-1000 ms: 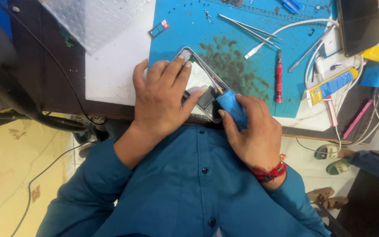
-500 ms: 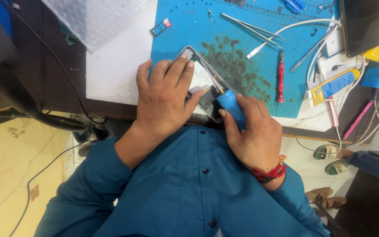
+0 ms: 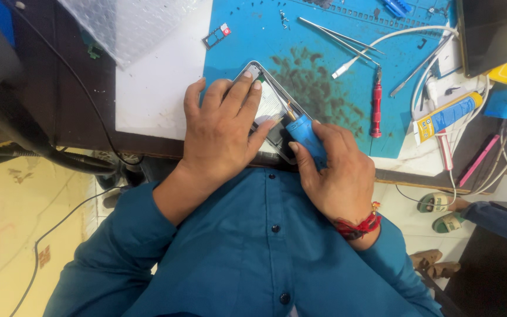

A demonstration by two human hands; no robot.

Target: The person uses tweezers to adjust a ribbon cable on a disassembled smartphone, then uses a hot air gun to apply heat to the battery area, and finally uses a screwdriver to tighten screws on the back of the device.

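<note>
An opened phone (image 3: pixel 265 94) lies tilted on the blue work mat (image 3: pixel 324 70), its insides showing. My left hand (image 3: pixel 221 132) lies flat over it, fingers spread and pressing it down. My right hand (image 3: pixel 338 176) grips a blue-handled screwdriver (image 3: pixel 305 134), whose tip touches the phone's inside near its right edge. A red thread band circles my right wrist.
On the mat lie tweezers (image 3: pixel 338 36), a red screwdriver (image 3: pixel 376 108), a white cable (image 3: pixel 394 44) and a small SIM tray (image 3: pixel 216 36). A glue tube (image 3: pixel 447 115), a dark phone (image 3: pixel 485 32) and bubble wrap (image 3: pixel 130 20) sit around. Another person's sandalled feet (image 3: pixel 441 211) show at right.
Both hands stay on the phone; the screwdriver tip has barely shifted. The view has moved slightly.
</note>
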